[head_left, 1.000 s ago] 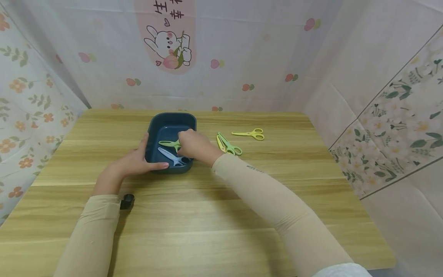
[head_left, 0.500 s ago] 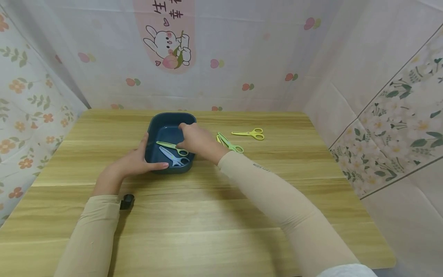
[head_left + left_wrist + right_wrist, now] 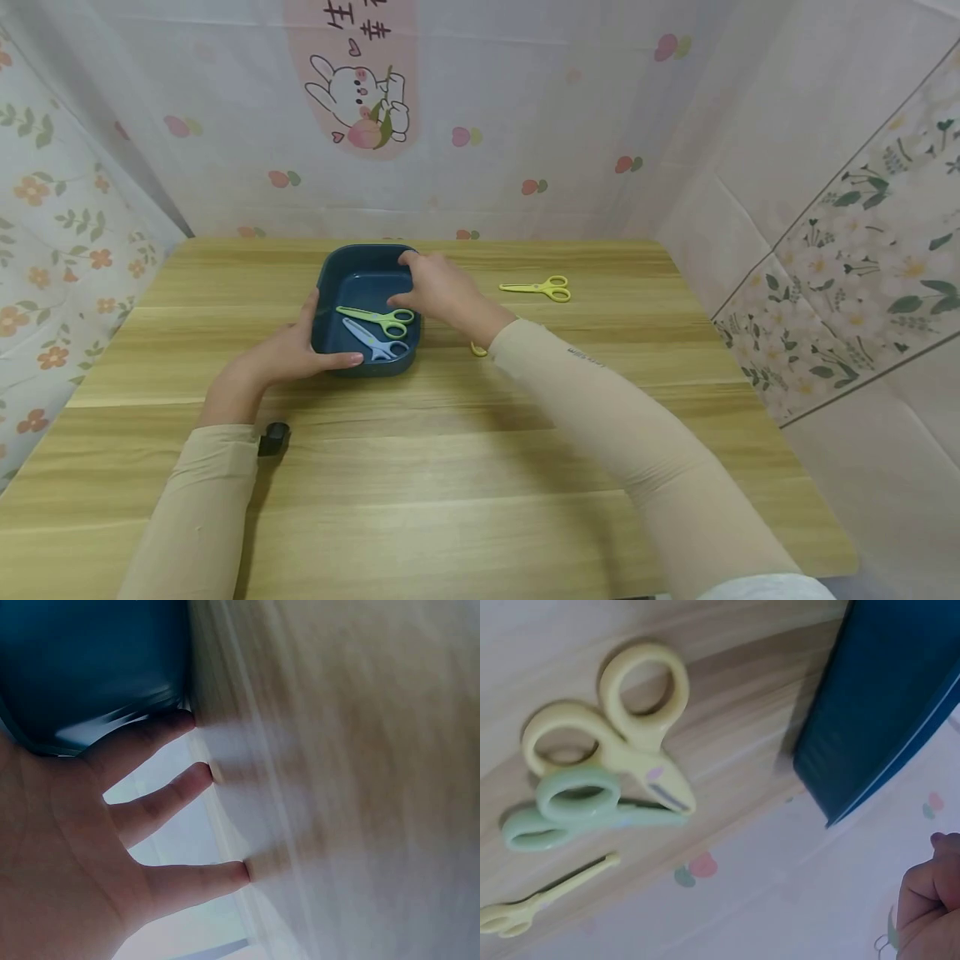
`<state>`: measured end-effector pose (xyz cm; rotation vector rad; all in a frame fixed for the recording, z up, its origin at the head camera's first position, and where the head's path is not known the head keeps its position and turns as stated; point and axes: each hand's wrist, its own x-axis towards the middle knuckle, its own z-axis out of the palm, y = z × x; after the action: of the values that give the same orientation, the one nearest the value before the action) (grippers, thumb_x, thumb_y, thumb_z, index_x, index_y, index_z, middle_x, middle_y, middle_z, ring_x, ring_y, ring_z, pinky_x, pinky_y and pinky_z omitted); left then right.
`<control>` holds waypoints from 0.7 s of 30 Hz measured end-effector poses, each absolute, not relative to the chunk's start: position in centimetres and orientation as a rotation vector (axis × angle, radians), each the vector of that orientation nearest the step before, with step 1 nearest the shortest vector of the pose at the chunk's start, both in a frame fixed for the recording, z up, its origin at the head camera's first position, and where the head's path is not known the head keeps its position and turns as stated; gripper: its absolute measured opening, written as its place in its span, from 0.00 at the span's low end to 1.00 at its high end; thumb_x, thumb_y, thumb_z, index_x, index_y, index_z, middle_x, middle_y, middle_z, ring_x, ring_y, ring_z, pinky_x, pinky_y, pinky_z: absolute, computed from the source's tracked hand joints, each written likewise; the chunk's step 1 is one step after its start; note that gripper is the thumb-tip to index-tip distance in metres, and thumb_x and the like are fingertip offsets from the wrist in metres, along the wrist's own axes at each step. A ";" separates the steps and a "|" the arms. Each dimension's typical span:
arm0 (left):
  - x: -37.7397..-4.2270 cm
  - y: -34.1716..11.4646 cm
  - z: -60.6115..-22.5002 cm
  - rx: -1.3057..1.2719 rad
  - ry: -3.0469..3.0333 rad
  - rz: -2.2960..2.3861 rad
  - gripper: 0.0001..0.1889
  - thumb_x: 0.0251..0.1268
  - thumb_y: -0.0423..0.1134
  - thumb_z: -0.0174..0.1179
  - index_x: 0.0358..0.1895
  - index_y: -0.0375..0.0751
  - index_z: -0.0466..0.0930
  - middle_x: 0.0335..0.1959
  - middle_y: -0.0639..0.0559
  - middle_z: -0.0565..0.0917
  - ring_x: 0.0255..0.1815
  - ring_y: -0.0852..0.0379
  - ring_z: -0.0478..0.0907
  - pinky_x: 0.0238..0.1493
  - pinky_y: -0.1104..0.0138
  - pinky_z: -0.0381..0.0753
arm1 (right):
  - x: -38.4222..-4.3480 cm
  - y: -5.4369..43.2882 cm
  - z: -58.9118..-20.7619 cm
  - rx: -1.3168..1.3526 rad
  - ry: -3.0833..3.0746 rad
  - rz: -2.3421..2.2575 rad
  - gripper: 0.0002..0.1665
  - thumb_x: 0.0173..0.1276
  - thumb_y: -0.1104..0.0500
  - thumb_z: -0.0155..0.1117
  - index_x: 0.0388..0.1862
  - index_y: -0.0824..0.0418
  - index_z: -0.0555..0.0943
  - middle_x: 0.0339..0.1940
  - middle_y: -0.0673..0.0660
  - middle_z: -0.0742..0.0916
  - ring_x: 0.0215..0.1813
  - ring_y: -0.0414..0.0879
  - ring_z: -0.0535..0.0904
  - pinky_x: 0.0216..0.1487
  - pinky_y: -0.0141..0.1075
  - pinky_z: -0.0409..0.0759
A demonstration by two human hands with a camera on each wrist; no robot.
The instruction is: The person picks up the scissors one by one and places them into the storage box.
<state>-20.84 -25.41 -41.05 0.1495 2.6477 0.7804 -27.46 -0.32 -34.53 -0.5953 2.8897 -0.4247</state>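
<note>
A dark blue bin (image 3: 366, 287) stands on the table. Inside lie light green scissors (image 3: 384, 319), and nearer the front, blue scissors (image 3: 367, 335). My left hand (image 3: 285, 354) rests against the bin's left side, thumb along the front rim; in the left wrist view its straight fingertips touch the tabletop. At the bin's right rim hovers my right hand (image 3: 442, 292), fingers loosely bent, holding nothing. Beside the bin, yellow scissors (image 3: 626, 750) and pale green scissors (image 3: 641, 816) lie together, mostly hidden behind my right wrist in the head view.
Another pair of yellow scissors (image 3: 528, 287) lies farther right on the wooden table (image 3: 420, 467). A small black object (image 3: 274, 437) sits by my left wrist. Patterned cloth (image 3: 495, 75) hangs behind the table's back edge.
My right hand has let go of the light green scissors, which now lie in the bin, and has moved up and right to the rim. My left hand has stayed put.
</note>
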 end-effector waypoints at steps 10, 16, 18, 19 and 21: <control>-20.8 -25.4 -41.0 0.151 2.655 0.775 0.76 0.60 0.77 0.65 0.84 0.43 0.12 0.84 0.18 0.45 0.81 0.17 0.55 0.77 0.28 0.62 | -28.4 2.2 -33.6 -0.614 2.979 -0.415 0.52 0.67 0.32 0.74 0.83 0.50 0.68 0.56 0.54 0.92 0.49 0.49 0.89 0.42 0.42 0.89; -20.8 -25.4 -41.1 0.156 2.656 0.786 0.76 0.60 0.76 0.66 0.84 0.43 0.11 0.85 0.18 0.44 0.82 0.17 0.54 0.78 0.29 0.62 | -28.9 3.7 -33.0 -0.554 2.964 -0.440 0.56 0.67 0.29 0.72 0.86 0.50 0.63 0.76 0.60 0.80 0.74 0.58 0.79 0.56 0.50 0.89; -20.8 -25.4 -41.1 0.154 2.657 0.791 0.76 0.60 0.76 0.66 0.84 0.43 0.12 0.84 0.18 0.44 0.82 0.17 0.54 0.78 0.29 0.62 | -29.1 4.3 -32.8 -0.550 2.964 -0.445 0.57 0.67 0.28 0.71 0.86 0.50 0.63 0.81 0.61 0.76 0.76 0.58 0.78 0.60 0.52 0.88; -20.8 -25.4 -41.1 0.153 2.658 0.790 0.76 0.60 0.76 0.66 0.84 0.43 0.12 0.84 0.18 0.44 0.82 0.17 0.54 0.79 0.29 0.61 | -29.2 4.6 -32.8 -0.547 2.963 -0.452 0.57 0.66 0.27 0.71 0.86 0.50 0.63 0.80 0.61 0.77 0.76 0.58 0.78 0.60 0.52 0.88; -20.8 -25.4 -41.1 0.150 2.658 0.791 0.76 0.60 0.76 0.66 0.84 0.43 0.12 0.84 0.18 0.43 0.82 0.17 0.53 0.79 0.29 0.61 | -29.5 5.3 -32.7 -0.556 2.968 -0.476 0.57 0.66 0.28 0.72 0.85 0.51 0.64 0.78 0.61 0.79 0.75 0.57 0.79 0.62 0.52 0.87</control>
<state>-20.82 -25.43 -41.12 0.1504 2.6576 0.7906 -29.53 5.25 -32.73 -0.5559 2.9685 -0.4762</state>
